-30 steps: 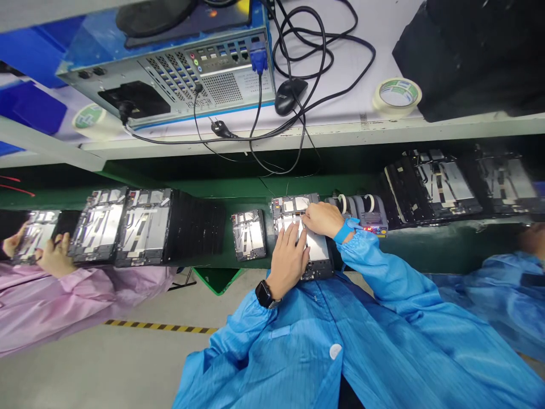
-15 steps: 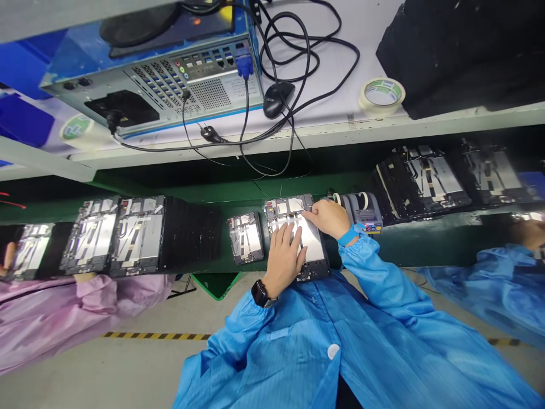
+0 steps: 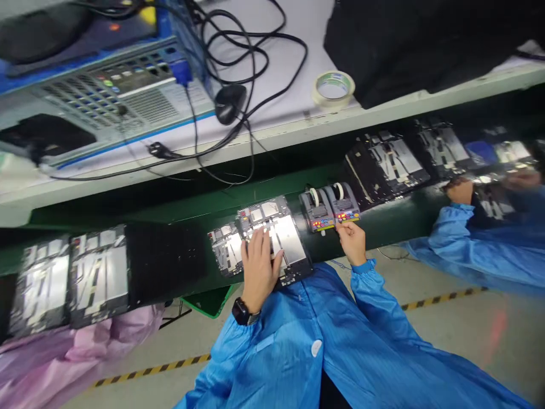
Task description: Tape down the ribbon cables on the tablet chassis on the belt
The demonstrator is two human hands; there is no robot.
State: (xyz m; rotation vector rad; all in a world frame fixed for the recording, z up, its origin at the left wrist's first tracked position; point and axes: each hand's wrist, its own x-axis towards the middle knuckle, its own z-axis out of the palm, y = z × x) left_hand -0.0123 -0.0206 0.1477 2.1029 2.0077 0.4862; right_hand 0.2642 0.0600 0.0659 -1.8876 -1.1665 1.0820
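Note:
My left hand (image 3: 259, 264), with a dark watch on its wrist, lies flat with fingers outstretched on an opened tablet (image 3: 293, 241), its silvery batteries and boards exposed. A second opened tablet (image 3: 226, 250) lies against its left side. My right hand (image 3: 352, 241) is at the front of the right one of two grey tape dispensers (image 3: 344, 204), thumb and fingers pinched together at its lower edge. Whatever is between those fingertips is too small to make out. The left tape dispenser (image 3: 317, 210) has a small white tab at its front.
Stacked opened tablets (image 3: 100, 272) stand at the left, and more tablets (image 3: 394, 159) at the right. Co-workers' sleeves show on both sides, a pink sleeve (image 3: 97, 346) at left. The shelf above holds a computer case (image 3: 140, 108), cables, a mouse (image 3: 230, 103) and a tape roll (image 3: 334, 89).
My right hand has left the tablet's upper right edge and moved right to the tape dispenser. My left hand stays on the tablet. The view has turned to the right.

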